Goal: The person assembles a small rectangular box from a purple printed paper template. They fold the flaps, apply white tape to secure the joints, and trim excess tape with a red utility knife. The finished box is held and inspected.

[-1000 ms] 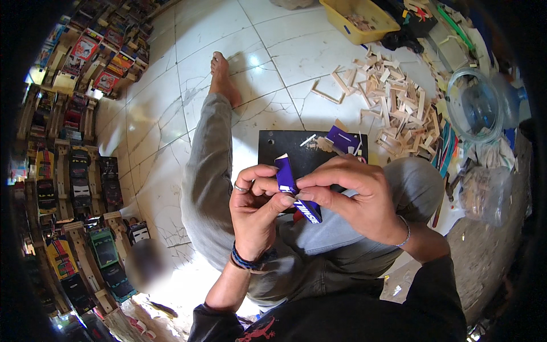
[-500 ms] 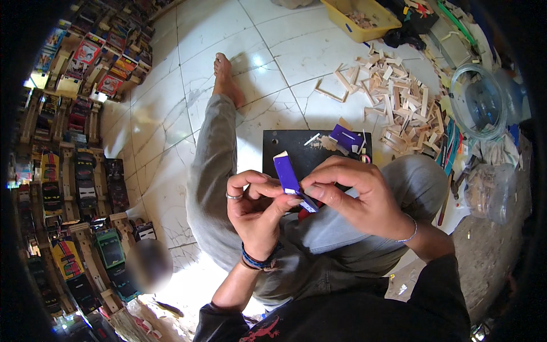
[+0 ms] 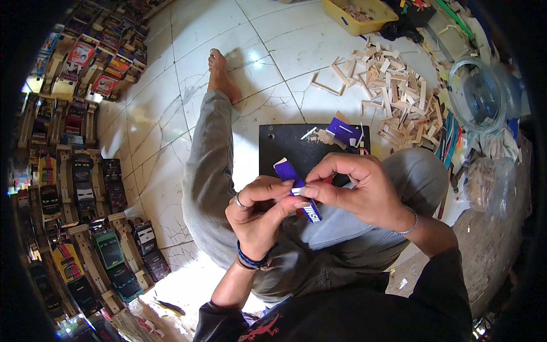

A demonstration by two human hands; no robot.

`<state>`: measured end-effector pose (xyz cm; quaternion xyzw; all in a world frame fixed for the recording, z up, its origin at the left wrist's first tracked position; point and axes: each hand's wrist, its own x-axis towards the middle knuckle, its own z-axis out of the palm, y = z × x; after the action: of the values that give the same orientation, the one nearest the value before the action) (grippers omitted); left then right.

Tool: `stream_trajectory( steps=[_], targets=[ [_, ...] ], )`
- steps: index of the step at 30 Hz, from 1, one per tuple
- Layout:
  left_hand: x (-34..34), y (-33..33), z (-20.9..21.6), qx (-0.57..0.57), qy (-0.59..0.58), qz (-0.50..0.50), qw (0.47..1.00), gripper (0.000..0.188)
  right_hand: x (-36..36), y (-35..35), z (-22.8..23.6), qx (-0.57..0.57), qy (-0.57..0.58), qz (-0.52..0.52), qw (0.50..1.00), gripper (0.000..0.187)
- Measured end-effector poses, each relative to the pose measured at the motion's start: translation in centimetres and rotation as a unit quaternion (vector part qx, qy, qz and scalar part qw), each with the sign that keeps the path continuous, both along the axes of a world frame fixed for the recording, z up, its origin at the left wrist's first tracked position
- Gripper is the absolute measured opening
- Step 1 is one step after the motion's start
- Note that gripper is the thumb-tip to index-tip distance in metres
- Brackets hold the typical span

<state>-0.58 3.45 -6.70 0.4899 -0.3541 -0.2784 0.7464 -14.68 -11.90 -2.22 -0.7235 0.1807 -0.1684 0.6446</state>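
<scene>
A narrow purple strip (image 3: 286, 171) with white lettering on its lower part is held in front of my lap. Its upper end shows a pale, bare edge. My left hand (image 3: 259, 214), with a ring and dark wristbands, is closed and pinches the strip around its middle from the left. From the other side, the thumb and forefinger of my right hand (image 3: 364, 191) are pressed together on the strip's middle. A small white patch (image 3: 296, 192) shows between the fingertips; whether it is part of the strip I cannot tell. Something red is partly hidden behind the hands.
Beyond my hands lies a black board (image 3: 279, 148) bearing a purple scrap (image 3: 345, 134), thin white sticks and crumbs. Wooden pieces (image 3: 407, 97) are heaped at the far right, near a yellow tub (image 3: 356, 25) and clear plastic container (image 3: 477, 91). Wooden racks of painted items (image 3: 85, 188) line the left.
The strip's lower part has turned so that its lettering faces up more. My left fingers have closed further over its middle, and the right fingertips still pinch it.
</scene>
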Motion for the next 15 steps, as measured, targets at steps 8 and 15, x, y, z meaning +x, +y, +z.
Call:
stream_trajectory(
  steps=[8, 15],
  targets=[
    [0.0, -0.2, 0.1, -0.009, 0.173, -0.023, 0.985, 0.042, 0.0, -1.4, 0.2, -0.089, -0.037, -0.046, 0.994, 0.022],
    [-0.3, 0.2, 0.0, 0.029, 0.308, -0.088, 0.947, 0.034, 0.4, -1.3, 0.0, -0.240, -0.050, -0.063, 0.967, 0.039]
  ],
)
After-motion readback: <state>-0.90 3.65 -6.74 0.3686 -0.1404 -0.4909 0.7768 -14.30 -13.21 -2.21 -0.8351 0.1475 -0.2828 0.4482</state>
